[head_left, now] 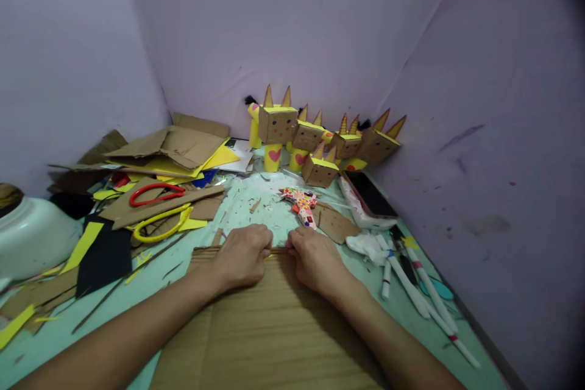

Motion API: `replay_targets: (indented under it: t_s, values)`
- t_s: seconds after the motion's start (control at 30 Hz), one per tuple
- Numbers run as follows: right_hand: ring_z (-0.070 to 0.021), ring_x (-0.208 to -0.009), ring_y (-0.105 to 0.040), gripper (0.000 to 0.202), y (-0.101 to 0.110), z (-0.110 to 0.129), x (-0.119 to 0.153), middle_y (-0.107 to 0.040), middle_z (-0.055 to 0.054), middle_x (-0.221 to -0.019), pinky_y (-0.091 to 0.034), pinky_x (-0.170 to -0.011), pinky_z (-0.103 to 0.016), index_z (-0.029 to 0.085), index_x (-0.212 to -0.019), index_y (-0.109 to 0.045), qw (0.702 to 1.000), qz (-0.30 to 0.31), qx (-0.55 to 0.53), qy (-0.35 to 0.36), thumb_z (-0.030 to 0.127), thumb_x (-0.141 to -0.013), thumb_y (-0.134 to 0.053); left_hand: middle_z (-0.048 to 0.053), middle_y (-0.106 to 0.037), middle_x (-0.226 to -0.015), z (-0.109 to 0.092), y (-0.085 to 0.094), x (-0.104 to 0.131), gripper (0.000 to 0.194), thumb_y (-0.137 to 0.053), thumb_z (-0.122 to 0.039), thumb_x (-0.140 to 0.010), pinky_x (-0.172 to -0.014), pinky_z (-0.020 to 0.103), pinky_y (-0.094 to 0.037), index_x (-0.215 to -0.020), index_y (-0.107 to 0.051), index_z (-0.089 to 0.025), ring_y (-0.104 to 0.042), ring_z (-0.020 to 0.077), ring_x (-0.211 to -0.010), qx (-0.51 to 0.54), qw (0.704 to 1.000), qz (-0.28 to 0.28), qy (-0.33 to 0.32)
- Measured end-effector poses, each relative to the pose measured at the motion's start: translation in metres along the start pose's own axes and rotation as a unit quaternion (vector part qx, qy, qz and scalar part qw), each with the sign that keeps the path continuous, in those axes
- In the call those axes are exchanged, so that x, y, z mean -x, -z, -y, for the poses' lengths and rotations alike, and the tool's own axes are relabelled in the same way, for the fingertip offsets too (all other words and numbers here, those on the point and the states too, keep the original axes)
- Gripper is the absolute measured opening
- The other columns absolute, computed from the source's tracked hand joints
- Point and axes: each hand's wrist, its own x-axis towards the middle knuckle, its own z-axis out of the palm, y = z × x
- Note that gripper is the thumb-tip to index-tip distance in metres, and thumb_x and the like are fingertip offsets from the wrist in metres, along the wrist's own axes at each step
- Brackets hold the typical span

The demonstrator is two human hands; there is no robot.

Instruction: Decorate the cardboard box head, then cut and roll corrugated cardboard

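A large brown cardboard sheet (pixel 260 329) lies in front of me and runs out of the bottom of the view. My left hand (pixel 244 253) is closed on its far edge, fingers curled over the folded strip there. Close by on the same edge, my right hand (pixel 315 256) grips with bent fingers, a small gap between the two hands. The fingertips of both are partly hidden. Just beyond the right hand lies a hot glue gun (pixel 301 202) with a colourful pattern, beside a flat cardboard piece (pixel 335 223).
Several cardboard animal figures (pixel 280 125) stand along the back wall. To the left are red-handled scissors (pixel 155 193), yellow-handled scissors (pixel 162 223), black paper (pixel 105 259) and piled cardboard (pixel 183 143). On the right are a phone (pixel 369 194) and several white markers (pixel 409 283).
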Motion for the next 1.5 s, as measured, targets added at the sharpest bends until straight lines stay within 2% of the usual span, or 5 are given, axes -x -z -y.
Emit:
replay_targets:
  t_s: [0.33,0.5,0.83,1.37,1.5]
  values:
    - [-0.024,-0.092,-0.054,0.018,-0.013,0.004,0.008,-0.063,-0.009,-0.093,-0.037,-0.073,-0.032,0.016,-0.089,-0.062,0.999,-0.049,0.006,0.01,0.006,-0.079,-0.051,0.008,-0.065,-0.087,-0.001,-0.004,0.006,0.013,-0.049,-0.01,-0.08,-0.067,0.034,-0.043,-0.08,-0.059,-0.018,-0.06,0.0238,-0.082,-0.021,0.998,-0.032,-0.041]
    - [-0.0189,-0.097,-0.058,0.027,-0.003,-0.001,0.007,-0.064,-0.005,-0.103,-0.042,-0.078,-0.026,0.021,-0.109,-0.063,0.998,-0.016,-0.036,0.042,0.013,-0.085,-0.055,0.006,-0.067,-0.089,0.0,-0.004,0.002,0.016,-0.045,-0.018,-0.088,-0.07,0.032,-0.045,-0.084,-0.061,-0.019,-0.062,0.0208,-0.082,0.0,0.999,-0.02,-0.051]
    - [-0.0257,-0.085,-0.062,0.019,0.001,0.004,0.002,-0.068,-0.009,-0.09,-0.039,-0.066,-0.032,0.017,-0.092,-0.064,0.999,0.033,-0.033,-0.008,0.008,-0.076,-0.057,0.008,-0.068,-0.081,-0.011,0.002,-0.001,0.01,-0.051,-0.016,-0.08,-0.061,0.036,-0.044,-0.078,-0.06,-0.019,-0.065,0.0284,-0.077,-0.01,0.999,0.026,0.021]
    - [-0.0235,-0.084,-0.061,0.019,-0.016,-0.006,0.007,-0.067,-0.008,-0.089,-0.045,-0.07,-0.031,0.017,-0.091,-0.066,0.993,-0.062,-0.09,0.038,0.007,-0.077,-0.056,0.008,-0.07,-0.087,0.016,0.014,0.008,0.021,-0.046,-0.016,-0.082,-0.084,0.036,-0.045,-0.082,-0.068,-0.017,-0.062,0.0217,-0.089,0.143,0.976,-0.133,-0.101]
    - [-0.0234,-0.095,-0.059,0.026,-0.018,-0.005,0.011,-0.066,-0.012,-0.099,-0.046,-0.082,-0.034,0.014,-0.101,-0.066,0.965,-0.177,-0.184,0.064,0.008,-0.081,-0.051,0.003,-0.068,-0.071,0.005,0.014,0.012,0.018,-0.052,-0.023,-0.081,-0.071,0.03,-0.046,-0.073,-0.068,-0.019,-0.061,0.0175,-0.071,0.271,0.95,-0.152,-0.018]
